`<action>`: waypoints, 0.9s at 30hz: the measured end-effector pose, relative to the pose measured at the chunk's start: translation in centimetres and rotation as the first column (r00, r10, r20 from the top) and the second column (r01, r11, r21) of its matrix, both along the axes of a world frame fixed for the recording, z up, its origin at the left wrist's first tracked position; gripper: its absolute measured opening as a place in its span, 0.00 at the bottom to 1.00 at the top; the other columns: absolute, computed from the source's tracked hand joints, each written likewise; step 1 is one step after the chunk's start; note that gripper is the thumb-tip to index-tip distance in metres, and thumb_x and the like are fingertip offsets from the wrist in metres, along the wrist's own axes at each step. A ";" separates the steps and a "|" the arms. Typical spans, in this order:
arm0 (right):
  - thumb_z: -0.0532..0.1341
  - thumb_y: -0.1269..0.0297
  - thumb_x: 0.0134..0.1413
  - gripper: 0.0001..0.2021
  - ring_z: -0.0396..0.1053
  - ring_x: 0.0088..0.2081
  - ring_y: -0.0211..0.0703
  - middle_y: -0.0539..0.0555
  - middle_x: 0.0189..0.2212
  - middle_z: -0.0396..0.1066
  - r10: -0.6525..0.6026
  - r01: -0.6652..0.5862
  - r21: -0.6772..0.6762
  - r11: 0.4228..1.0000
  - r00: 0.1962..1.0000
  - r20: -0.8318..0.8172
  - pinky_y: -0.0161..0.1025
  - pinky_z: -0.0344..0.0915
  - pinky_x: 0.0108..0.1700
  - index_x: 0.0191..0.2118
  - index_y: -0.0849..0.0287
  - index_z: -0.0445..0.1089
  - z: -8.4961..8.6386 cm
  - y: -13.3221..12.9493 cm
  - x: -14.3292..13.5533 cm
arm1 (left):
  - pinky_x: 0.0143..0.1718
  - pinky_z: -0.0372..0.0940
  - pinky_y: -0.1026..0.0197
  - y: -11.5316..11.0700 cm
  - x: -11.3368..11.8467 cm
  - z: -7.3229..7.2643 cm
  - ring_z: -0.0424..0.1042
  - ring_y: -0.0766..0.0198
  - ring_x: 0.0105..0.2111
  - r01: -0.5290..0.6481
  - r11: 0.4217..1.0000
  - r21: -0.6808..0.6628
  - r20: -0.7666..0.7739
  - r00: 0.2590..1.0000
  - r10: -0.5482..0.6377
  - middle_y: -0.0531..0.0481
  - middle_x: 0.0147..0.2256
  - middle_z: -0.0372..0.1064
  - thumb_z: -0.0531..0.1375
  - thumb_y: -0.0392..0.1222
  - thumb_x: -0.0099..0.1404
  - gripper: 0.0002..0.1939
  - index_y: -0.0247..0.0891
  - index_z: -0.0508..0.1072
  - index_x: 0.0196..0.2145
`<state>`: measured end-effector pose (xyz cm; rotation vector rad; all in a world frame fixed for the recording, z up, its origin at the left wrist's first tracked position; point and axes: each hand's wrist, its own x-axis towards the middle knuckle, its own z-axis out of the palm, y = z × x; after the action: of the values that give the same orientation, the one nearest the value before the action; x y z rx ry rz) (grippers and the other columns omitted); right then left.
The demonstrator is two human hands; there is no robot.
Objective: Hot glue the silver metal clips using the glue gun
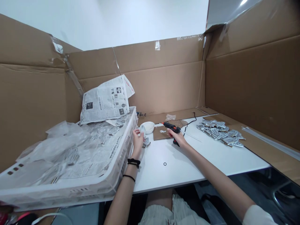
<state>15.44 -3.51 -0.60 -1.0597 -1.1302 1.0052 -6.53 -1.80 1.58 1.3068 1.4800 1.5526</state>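
Observation:
My right hand [178,138] is wrapped round the handle of a black glue gun [172,127] with an orange-red tip, its nozzle pointing left. A clear glue stick [193,137] sticks out of its rear. My left hand [138,139] pinches a small silver metal piece [142,129] upright near the basket's edge; its exact kind is too small to tell. Just behind it stands a round white bowl [151,126]. Beside my left wrist lie similar metal pieces [147,143] on the white table. Under the nozzle is a flat cardboard piece [159,135] with small white bits on it.
A large white plastic basket [117,175], lined with newspaper [105,103] and plastic film, fills the left. A pile of silver metal pieces [220,132] lies at the right. A black cord [191,121] runs behind the gun. A black ring [165,164] lies in front. Cardboard walls [164,84] enclose the table.

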 end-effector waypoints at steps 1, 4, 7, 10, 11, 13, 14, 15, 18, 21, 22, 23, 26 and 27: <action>0.64 0.46 0.43 0.20 0.62 0.25 0.38 0.53 0.22 0.67 0.010 -0.010 0.014 1.000 1.000 -0.025 0.35 0.59 0.29 0.24 0.61 0.67 0.0 0.1 0.0 | 0.30 0.67 0.62 0.1 0.9 0.2 0.68 0.72 0.24 0.067 0.998 -0.009 0.134 0.989 -0.065 0.47 0.39 0.65 0.56 0.36 0.61 0.14 0.39 0.55 0.41; 0.62 0.45 0.45 0.21 0.64 0.25 0.38 0.56 0.25 0.70 0.022 -0.021 0.022 1.000 0.998 -0.056 0.36 0.61 0.29 0.26 0.61 0.69 0.0 0.2 0.2 | 0.33 0.67 0.64 0.7 4.2 0.4 0.71 0.70 0.27 0.220 0.975 0.022 0.356 0.910 -0.213 0.46 0.37 0.69 0.58 0.35 0.61 0.18 0.38 0.52 0.44; 0.63 0.45 0.46 0.21 0.67 0.23 0.39 0.57 0.29 0.73 -0.008 0.009 0.005 1.000 0.999 -0.031 0.37 0.64 0.31 0.30 0.61 0.72 0.0 0.1 0.3 | 0.30 0.64 0.67 1.4 7.0 0.0 0.69 0.70 0.27 0.244 0.968 0.058 0.331 0.910 -0.249 0.46 0.36 0.70 0.57 0.37 0.61 0.13 0.36 0.58 0.42; 0.65 0.46 0.43 0.22 0.72 0.28 0.44 0.58 0.38 0.75 0.049 -0.048 0.009 0.999 0.997 -0.063 0.39 0.67 0.36 0.38 0.60 0.74 0.3 -0.3 0.3 | 0.25 0.59 0.69 1.5 8.1 -0.9 0.63 0.73 0.23 0.283 0.955 0.085 0.283 0.912 -0.295 0.49 0.33 0.68 0.57 0.43 0.61 0.10 0.35 0.61 0.36; 0.65 0.47 0.43 0.23 0.73 0.32 0.46 0.58 0.40 0.74 0.093 -0.092 0.018 0.996 0.993 -0.075 0.40 0.68 0.37 0.40 0.59 0.75 0.4 -0.4 0.2 | 0.24 0.57 0.69 1.4 8.2 -1.1 0.61 0.74 0.21 0.311 0.946 0.094 0.280 0.904 -0.324 0.50 0.32 0.67 0.58 0.44 0.60 0.11 0.35 0.61 0.36; 0.67 0.48 0.41 0.23 0.74 0.36 0.49 0.58 0.40 0.74 0.150 -0.149 0.024 0.989 0.986 -0.071 0.39 0.68 0.36 0.42 0.58 0.75 0.5 -0.6 0.1 | 0.23 0.56 0.68 1.1 8.1 -1.3 0.58 0.74 0.20 0.358 0.928 0.102 0.282 0.885 -0.372 0.53 0.29 0.65 0.58 0.46 0.60 0.13 0.36 0.60 0.38; 0.67 0.49 0.40 0.23 0.74 0.37 0.50 0.57 0.38 0.75 0.150 -0.149 0.021 0.989 0.987 -0.062 0.39 0.68 0.35 0.42 0.57 0.75 0.6 -0.7 0.1 | 0.23 0.55 0.68 0.9 7.9 -1.3 0.58 0.74 0.19 0.368 0.924 0.105 0.282 0.880 -0.382 0.54 0.28 0.64 0.58 0.46 0.60 0.14 0.37 0.59 0.38; 0.68 0.49 0.39 0.22 0.73 0.36 0.50 0.57 0.35 0.75 0.133 -0.132 0.016 0.991 0.990 -0.051 0.39 0.68 0.33 0.40 0.57 0.75 0.6 -0.8 0.0 | 0.23 0.55 0.68 0.7 7.8 -1.2 0.58 0.74 0.19 0.368 0.924 0.106 0.283 0.880 -0.382 0.55 0.27 0.63 0.58 0.45 0.60 0.14 0.37 0.58 0.38; 0.69 0.50 0.37 0.20 0.72 0.31 0.48 0.56 0.26 0.73 0.063 -0.063 0.002 0.998 0.998 -0.018 0.37 0.65 0.29 0.35 0.58 0.76 0.5 -1.0 -0.2 | 0.24 0.55 0.68 0.4 7.6 -0.8 0.58 0.74 0.19 0.355 0.930 0.090 0.284 0.886 -0.366 0.57 0.26 0.62 0.57 0.45 0.60 0.14 0.38 0.55 0.36; 0.68 0.49 0.38 0.19 0.70 0.26 0.45 0.55 0.24 0.72 0.015 -0.014 -0.023 1.000 0.999 0.037 0.36 0.62 0.25 0.34 0.58 0.75 0.3 -0.9 -0.3 | 0.25 0.56 0.68 0.3 7.7 -0.7 0.59 0.73 0.20 0.386 0.919 0.082 0.264 0.880 -0.394 0.57 0.26 0.63 0.57 0.45 0.61 0.14 0.39 0.54 0.37; 0.67 0.49 0.38 0.19 0.69 0.26 0.44 0.55 0.24 0.72 -0.007 0.009 -0.031 0.999 0.998 0.054 0.35 0.61 0.24 0.33 0.59 0.75 0.2 -0.8 -0.2 | 0.26 0.57 0.68 0.3 7.8 -0.7 0.60 0.73 0.20 0.395 0.915 0.087 0.259 0.878 -0.403 0.57 0.26 0.63 0.57 0.45 0.61 0.14 0.39 0.54 0.37; 0.67 0.48 0.38 0.19 0.69 0.25 0.44 0.55 0.25 0.72 -0.026 0.028 -0.036 0.999 0.997 0.069 0.35 0.60 0.23 0.33 0.59 0.75 0.1 -0.8 -0.2 | 0.26 0.57 0.67 0.3 7.9 -0.7 0.60 0.73 0.20 0.398 0.913 0.092 0.258 0.876 -0.408 0.57 0.26 0.63 0.56 0.44 0.62 0.13 0.39 0.53 0.37; 0.66 0.47 0.40 0.19 0.68 0.25 0.43 0.56 0.24 0.72 -0.016 0.019 -0.025 0.999 0.994 0.106 0.35 0.61 0.24 0.29 0.60 0.74 -0.2 -0.4 0.0 | 0.26 0.58 0.67 0.0 8.2 -0.8 0.61 0.72 0.20 0.412 0.906 0.093 0.254 0.870 -0.422 0.58 0.24 0.61 0.54 0.41 0.64 0.11 0.39 0.52 0.38; 0.65 0.46 0.42 0.19 0.68 0.25 0.43 0.56 0.24 0.72 0.009 -0.008 -0.009 1.000 0.992 0.123 0.36 0.61 0.25 0.28 0.60 0.73 -0.2 -0.4 0.0 | 0.26 0.58 0.68 0.0 8.2 -0.8 0.61 0.72 0.20 0.420 0.903 0.088 0.247 0.869 -0.428 0.59 0.24 0.60 0.53 0.40 0.65 0.10 0.40 0.52 0.39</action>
<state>15.48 -3.87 -0.82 -1.1367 -1.2327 0.9626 1.70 -1.84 0.73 1.2822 0.9290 1.3910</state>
